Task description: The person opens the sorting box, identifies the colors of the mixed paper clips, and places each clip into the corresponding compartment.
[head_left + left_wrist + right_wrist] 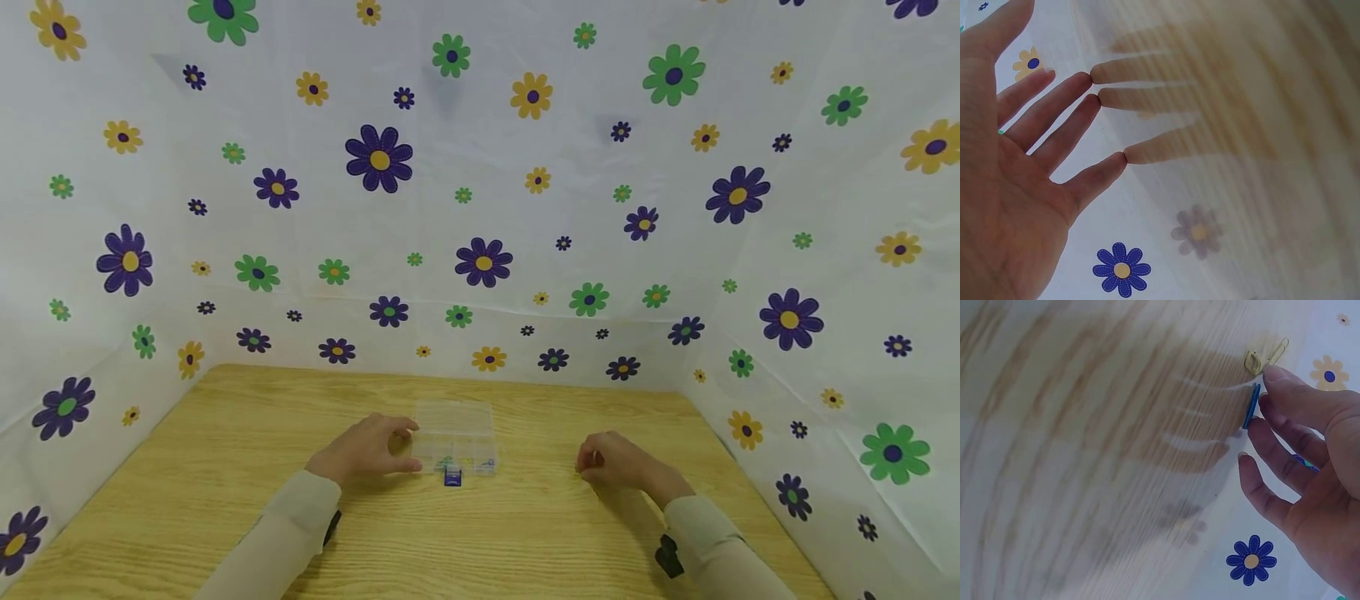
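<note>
A clear plastic compartment box (453,446) lies on the table with its lid raised at the back. Its front compartments hold small green pieces (445,461), yellow pieces (467,460) and blue pieces (487,462). My left hand (367,450) curves beside the box's left side; its fingertips meet the tabletop in the left wrist view. To the right of the box, my right hand (618,461) pinches a yellow paper clip (1279,351) at the thumb tip, the index finger apparently hidden behind the thumb. A blue paper clip (1251,406) lies by the other fingertips.
The wood-grain table (450,542) is glossy and reflects the hands. White flowered cloth (315,208) walls in the back and both sides. A small dark-blue piece (452,477) sits at the box's front edge.
</note>
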{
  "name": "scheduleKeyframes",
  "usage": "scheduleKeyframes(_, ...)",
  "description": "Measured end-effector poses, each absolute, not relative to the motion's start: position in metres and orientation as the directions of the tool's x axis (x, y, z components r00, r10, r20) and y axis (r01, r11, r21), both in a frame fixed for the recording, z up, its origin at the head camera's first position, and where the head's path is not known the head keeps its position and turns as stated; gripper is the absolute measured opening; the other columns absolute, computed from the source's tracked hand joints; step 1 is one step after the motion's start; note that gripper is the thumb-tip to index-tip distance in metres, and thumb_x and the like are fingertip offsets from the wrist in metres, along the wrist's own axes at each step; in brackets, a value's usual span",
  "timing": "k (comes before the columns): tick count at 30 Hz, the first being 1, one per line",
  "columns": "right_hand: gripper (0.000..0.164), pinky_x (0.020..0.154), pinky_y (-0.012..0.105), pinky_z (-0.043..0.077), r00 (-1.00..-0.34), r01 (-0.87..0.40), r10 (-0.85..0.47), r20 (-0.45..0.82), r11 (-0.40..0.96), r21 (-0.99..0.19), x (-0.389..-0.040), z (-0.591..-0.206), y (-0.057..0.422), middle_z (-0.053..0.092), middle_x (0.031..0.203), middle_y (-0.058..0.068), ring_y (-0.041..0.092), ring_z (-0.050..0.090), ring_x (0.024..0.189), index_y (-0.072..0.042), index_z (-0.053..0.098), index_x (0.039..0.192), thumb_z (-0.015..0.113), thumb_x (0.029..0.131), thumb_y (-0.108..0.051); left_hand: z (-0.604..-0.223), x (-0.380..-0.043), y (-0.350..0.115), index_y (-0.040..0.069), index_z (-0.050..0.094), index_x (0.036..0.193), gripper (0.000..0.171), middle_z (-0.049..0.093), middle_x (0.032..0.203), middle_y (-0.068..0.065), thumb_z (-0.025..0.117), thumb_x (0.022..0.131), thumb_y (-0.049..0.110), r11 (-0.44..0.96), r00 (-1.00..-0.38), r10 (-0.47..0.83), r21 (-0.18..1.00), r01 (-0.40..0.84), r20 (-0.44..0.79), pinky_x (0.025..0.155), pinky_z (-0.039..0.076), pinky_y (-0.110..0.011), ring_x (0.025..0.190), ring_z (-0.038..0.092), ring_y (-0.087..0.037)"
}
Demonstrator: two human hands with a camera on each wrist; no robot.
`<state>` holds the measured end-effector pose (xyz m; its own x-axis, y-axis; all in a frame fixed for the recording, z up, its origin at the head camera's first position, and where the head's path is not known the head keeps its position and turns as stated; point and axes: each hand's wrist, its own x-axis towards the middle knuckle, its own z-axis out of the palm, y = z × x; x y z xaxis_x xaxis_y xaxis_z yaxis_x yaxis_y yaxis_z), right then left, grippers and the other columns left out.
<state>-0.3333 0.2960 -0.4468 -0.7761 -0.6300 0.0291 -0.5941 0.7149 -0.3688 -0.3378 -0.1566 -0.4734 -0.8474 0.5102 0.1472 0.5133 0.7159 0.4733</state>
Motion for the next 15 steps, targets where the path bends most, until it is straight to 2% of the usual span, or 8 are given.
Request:
scheduleKeyframes(8, 0.009, 0.067, 0.021, 0.052, -0.769, -0.608, -0.639, 0.039, 0.71, -0.355, -0.336, -0.448, 0.29, 0.07, 0.084, -0.003, -0.001, 0.057, 0.076, -0.011, 0.071, 0.085, 0.076, 0.091, -0.006, -0.474, -0.339, -0.158, 0.003, 0.066, 0.132, 0.072, 0.075, 0.121, -0.015, 0.08, 0.084, 0.054, 0.715, -0.843, 0.514, 0.464, 0.523, 0.158, 0.107, 0.051, -0.056, 0.115, 0.068, -0.033)
scheduleKeyframes(15, 0.009, 0.063, 0.019, 0.05, -0.802, -0.555, -0.597, 0.019, 0.731, -0.397, -0.336, -0.444, 0.277, 0.067, 0.082, -0.004, 0.0, 0.054, 0.071, -0.01, 0.07, 0.086, 0.074, 0.094, -0.007, -0.474, -0.338, -0.158, 0.002, 0.066, 0.132, 0.072, 0.074, 0.122, -0.016, 0.08, 0.084, 0.053, 0.713, -0.843, 0.516, 0.471, 0.52, 0.149, 0.107, 0.05, -0.057, 0.115, 0.068, -0.033)
